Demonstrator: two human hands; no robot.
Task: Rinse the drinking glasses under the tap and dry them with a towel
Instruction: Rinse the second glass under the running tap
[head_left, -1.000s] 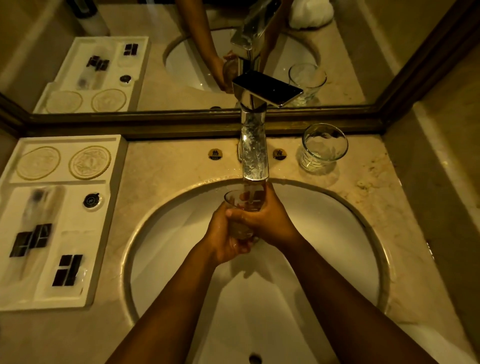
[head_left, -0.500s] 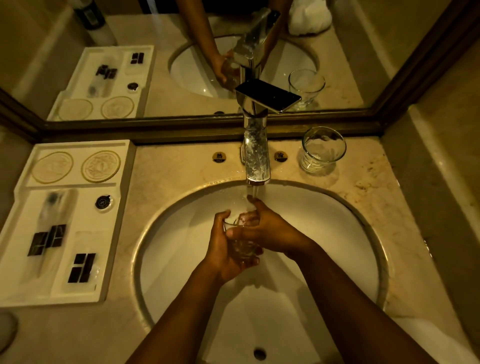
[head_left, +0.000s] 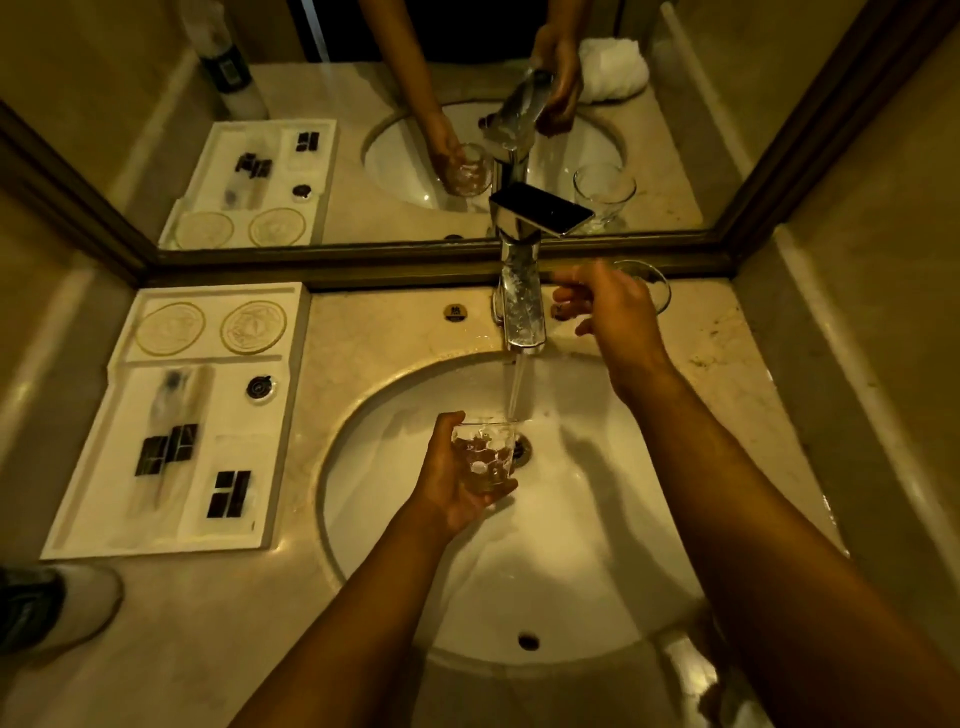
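Observation:
My left hand (head_left: 451, 483) holds a clear drinking glass (head_left: 485, 457) low over the white sink basin (head_left: 597, 545). Water streams from the chrome tap (head_left: 522, 306) onto the glass's far rim. My right hand (head_left: 610, 312) is raised beside the tap, fingers spread, holding nothing. It partly hides a second glass (head_left: 652, 283) that stands on the counter at the back right. A white towel shows only as a reflection in the mirror (head_left: 613, 67).
A white amenity tray (head_left: 171, 421) with coasters and sachets lies on the marble counter at the left. The mirror's dark frame (head_left: 405, 260) runs behind the tap. A white bottle cap (head_left: 57, 608) sits at the front left. A wall closes the right side.
My right hand has left the glass and risen to the right of the tap. My left hand has lowered the glass in the basin. The camera has tilted back.

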